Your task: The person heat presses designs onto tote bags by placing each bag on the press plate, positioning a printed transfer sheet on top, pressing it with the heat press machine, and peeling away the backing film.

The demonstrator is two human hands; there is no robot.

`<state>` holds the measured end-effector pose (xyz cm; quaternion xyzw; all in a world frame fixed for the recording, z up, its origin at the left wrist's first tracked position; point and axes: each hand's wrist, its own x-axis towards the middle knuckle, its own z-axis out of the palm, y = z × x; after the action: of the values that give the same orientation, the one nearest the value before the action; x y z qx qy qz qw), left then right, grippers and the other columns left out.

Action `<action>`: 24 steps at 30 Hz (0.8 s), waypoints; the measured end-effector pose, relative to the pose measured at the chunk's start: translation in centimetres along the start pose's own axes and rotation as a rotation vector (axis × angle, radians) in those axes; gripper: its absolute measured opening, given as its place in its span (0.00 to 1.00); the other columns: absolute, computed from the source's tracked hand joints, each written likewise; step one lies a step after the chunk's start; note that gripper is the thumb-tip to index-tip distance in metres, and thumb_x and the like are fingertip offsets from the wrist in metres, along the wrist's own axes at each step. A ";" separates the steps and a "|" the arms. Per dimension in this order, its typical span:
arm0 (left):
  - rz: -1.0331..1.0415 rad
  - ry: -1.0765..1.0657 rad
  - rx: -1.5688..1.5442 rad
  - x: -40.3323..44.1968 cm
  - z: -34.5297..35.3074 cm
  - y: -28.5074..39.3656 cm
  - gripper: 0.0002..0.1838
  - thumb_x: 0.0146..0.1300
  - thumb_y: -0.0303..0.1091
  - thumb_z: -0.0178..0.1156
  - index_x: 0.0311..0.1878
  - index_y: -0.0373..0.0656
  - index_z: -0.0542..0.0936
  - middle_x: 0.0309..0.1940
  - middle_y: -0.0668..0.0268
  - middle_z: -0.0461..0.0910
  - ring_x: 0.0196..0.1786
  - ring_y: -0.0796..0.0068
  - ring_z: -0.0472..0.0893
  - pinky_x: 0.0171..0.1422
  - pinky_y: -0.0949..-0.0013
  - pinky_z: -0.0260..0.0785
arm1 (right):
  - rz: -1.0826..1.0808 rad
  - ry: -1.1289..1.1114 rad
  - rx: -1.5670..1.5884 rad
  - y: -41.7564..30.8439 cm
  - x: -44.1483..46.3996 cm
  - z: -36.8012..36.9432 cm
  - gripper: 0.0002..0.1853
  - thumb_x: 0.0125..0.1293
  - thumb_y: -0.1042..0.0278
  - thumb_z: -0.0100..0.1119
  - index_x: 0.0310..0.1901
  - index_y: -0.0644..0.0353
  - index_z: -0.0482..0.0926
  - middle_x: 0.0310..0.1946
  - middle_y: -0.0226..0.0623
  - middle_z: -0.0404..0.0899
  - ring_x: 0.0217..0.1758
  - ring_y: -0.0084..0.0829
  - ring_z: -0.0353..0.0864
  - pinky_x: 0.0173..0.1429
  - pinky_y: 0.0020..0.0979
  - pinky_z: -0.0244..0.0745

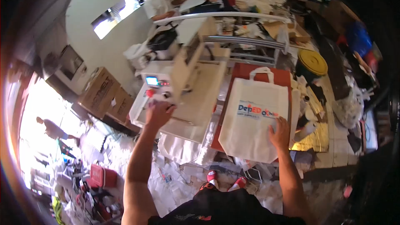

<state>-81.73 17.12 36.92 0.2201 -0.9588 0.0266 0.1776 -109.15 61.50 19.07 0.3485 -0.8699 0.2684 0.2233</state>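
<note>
My left hand (159,113) is closed at the front of a white heat press (166,75), just below its control box. A dark bit shows beside the fingers and looks like the press handle (171,108), mostly hidden by them. Above the hand, the box carries a lit display (153,81) and a red button (150,93). My right hand (281,132) lies with fingers apart on the lower right of a white tote bag (246,137). This bag lies flat, printed with "DepED" lettering, its loop handle pointing away from me, on a reddish-brown board (239,71).
White bags and scraps (166,183) litter the floor around my feet. Right of the board stands a yellow-lidded bucket (312,62). Cardboard boxes (100,91) stand left of the press. Beyond metal rails (246,41) another person (160,6) works; a second person (52,128) is at far left.
</note>
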 end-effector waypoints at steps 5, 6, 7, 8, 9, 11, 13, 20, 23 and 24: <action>0.242 0.144 -0.249 -0.7 2.0 5.5 0.16 0.59 0.44 0.68 0.26 0.43 0.78 0.27 0.59 0.80 0.37 0.52 0.75 0.50 0.51 0.66 | 0.132 -0.087 0.019 -1.2 0.9 -1.8 0.31 0.59 0.62 0.65 0.62 0.65 0.69 0.61 0.56 0.70 0.66 0.55 0.67 0.69 0.50 0.64; 0.288 0.208 -0.247 -0.7 2.8 6.7 0.16 0.57 0.43 0.70 0.24 0.43 0.76 0.26 0.59 0.79 0.37 0.52 0.74 0.49 0.51 0.66 | 0.159 -0.138 0.053 -1.4 1.1 -2.5 0.31 0.59 0.62 0.65 0.63 0.66 0.69 0.61 0.57 0.70 0.66 0.54 0.68 0.69 0.49 0.64; 0.338 0.260 -0.263 -0.8 3.8 8.5 0.18 0.56 0.41 0.71 0.22 0.43 0.73 0.25 0.59 0.78 0.36 0.52 0.74 0.48 0.51 0.65 | 0.147 -0.117 0.065 -1.2 1.3 -2.7 0.31 0.59 0.63 0.65 0.63 0.65 0.69 0.60 0.57 0.71 0.66 0.54 0.68 0.69 0.48 0.65; 0.309 0.237 -0.244 -1.0 3.9 10.5 0.17 0.55 0.40 0.71 0.22 0.44 0.74 0.25 0.60 0.77 0.35 0.53 0.73 0.47 0.51 0.64 | 0.139 -0.096 0.073 -0.5 0.9 -2.4 0.30 0.59 0.63 0.65 0.62 0.64 0.70 0.59 0.57 0.71 0.65 0.54 0.69 0.69 0.48 0.65; 0.305 0.217 -0.255 -1.3 3.6 12.6 0.16 0.54 0.40 0.71 0.22 0.44 0.74 0.26 0.61 0.78 0.36 0.54 0.73 0.47 0.52 0.63 | 0.137 -0.024 0.066 0.1 0.3 -1.6 0.29 0.59 0.64 0.65 0.62 0.64 0.70 0.59 0.57 0.71 0.65 0.54 0.69 0.69 0.48 0.64; 0.322 0.191 -0.284 -1.3 3.2 15.5 0.16 0.54 0.39 0.71 0.22 0.44 0.74 0.27 0.61 0.78 0.37 0.55 0.73 0.46 0.52 0.63 | 0.149 0.052 0.034 0.5 -0.5 -1.3 0.28 0.60 0.64 0.64 0.61 0.63 0.71 0.58 0.56 0.72 0.64 0.54 0.70 0.70 0.48 0.64; 0.346 0.224 -0.327 -1.8 3.0 18.0 0.15 0.54 0.39 0.71 0.24 0.44 0.75 0.28 0.63 0.78 0.38 0.56 0.74 0.47 0.54 0.63 | 0.170 0.081 0.086 0.5 -0.5 -1.3 0.26 0.61 0.64 0.63 0.59 0.64 0.72 0.57 0.56 0.73 0.63 0.53 0.70 0.68 0.48 0.66; 0.463 0.183 -0.524 -2.8 1.9 23.4 0.12 0.55 0.36 0.70 0.38 0.42 0.81 0.36 0.61 0.82 0.46 0.55 0.76 0.52 0.55 0.66 | 0.377 0.428 0.261 -1.1 2.3 -6.5 0.18 0.62 0.68 0.63 0.52 0.63 0.75 0.48 0.50 0.77 0.56 0.51 0.75 0.61 0.46 0.69; 0.465 0.135 -0.722 -3.4 0.6 22.6 0.16 0.55 0.29 0.68 0.48 0.41 0.80 0.46 0.57 0.81 0.51 0.52 0.77 0.56 0.55 0.69 | 0.013 0.288 0.474 -11.9 3.4 -12.6 0.17 0.61 0.69 0.64 0.51 0.61 0.76 0.46 0.47 0.78 0.55 0.49 0.76 0.61 0.45 0.70; 0.452 0.157 -0.833 -3.8 -0.3 22.0 0.17 0.55 0.27 0.67 0.49 0.41 0.80 0.48 0.56 0.80 0.52 0.51 0.77 0.58 0.55 0.70 | -0.071 0.188 0.555 -14.8 3.0 -12.7 0.17 0.61 0.68 0.64 0.52 0.61 0.76 0.46 0.47 0.78 0.55 0.48 0.76 0.61 0.45 0.70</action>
<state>-87.97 38.60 36.43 -0.0863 -0.8953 -0.3055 0.3125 -97.84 58.86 34.98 0.4000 -0.7261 0.5190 0.2082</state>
